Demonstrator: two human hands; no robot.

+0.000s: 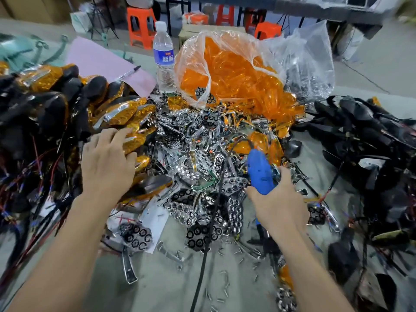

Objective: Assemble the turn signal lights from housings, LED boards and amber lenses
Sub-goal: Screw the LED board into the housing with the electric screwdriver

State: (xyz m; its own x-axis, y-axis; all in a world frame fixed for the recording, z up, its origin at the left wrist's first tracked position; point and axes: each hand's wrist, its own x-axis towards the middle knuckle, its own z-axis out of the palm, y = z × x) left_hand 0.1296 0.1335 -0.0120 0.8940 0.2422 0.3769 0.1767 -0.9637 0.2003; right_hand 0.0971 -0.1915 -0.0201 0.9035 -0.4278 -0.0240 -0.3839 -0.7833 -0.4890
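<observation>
Gray table point(162, 284) piled with shiny parts point(198, 140).
Left hand point(108, 163) lies flat, holding nothing; right hand point(276, 199) grasps blue tool point(258, 174); orange bag point(229, 70) at twelve o'clock.

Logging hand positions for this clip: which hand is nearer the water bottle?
Left. The left hand rests on the assembled lights, nearer the camera and left of the water bottle. The right hand, holding the blue tool, is farther off, lower right.
</observation>
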